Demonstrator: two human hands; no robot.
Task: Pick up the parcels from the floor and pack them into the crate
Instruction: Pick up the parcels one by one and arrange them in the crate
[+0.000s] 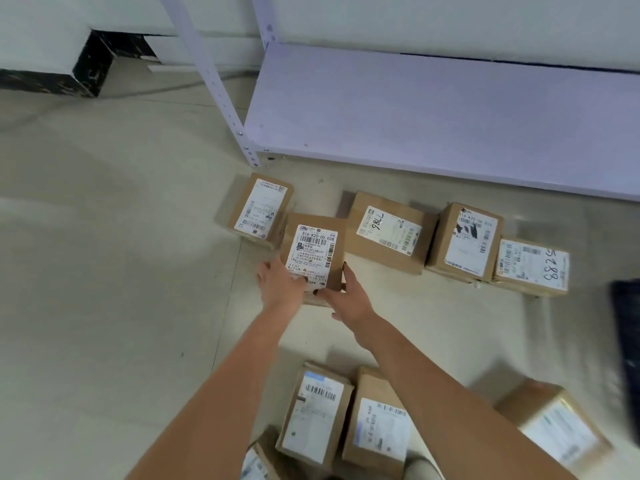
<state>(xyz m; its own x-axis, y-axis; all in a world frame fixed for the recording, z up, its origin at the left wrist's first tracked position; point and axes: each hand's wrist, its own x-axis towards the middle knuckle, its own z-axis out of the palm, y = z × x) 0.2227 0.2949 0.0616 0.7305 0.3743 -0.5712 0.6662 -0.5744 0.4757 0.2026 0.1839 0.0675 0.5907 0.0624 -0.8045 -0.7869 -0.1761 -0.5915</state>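
Several brown cardboard parcels with white labels lie on the floor. Both hands are on the parcel labelled 516-K20-00 028 (313, 247) in the far row. My left hand (280, 282) grips its near left corner, fingers over the label. My right hand (346, 299) holds its near right edge. Whether it is lifted off the floor I cannot tell. Beside it lie a parcel to the left (258, 209), a parcel marked 7786 (389, 232), a taller box (465, 239) and a parcel marked 5288 (531, 266). No crate can be identified.
A white metal shelf (433, 109) stands low behind the far row, its post (221, 81) at the left. Nearer me lie more parcels (313, 414), (379, 424), (554, 424). A dark object (627, 327) sits at the right edge. Bare floor spreads to the left.
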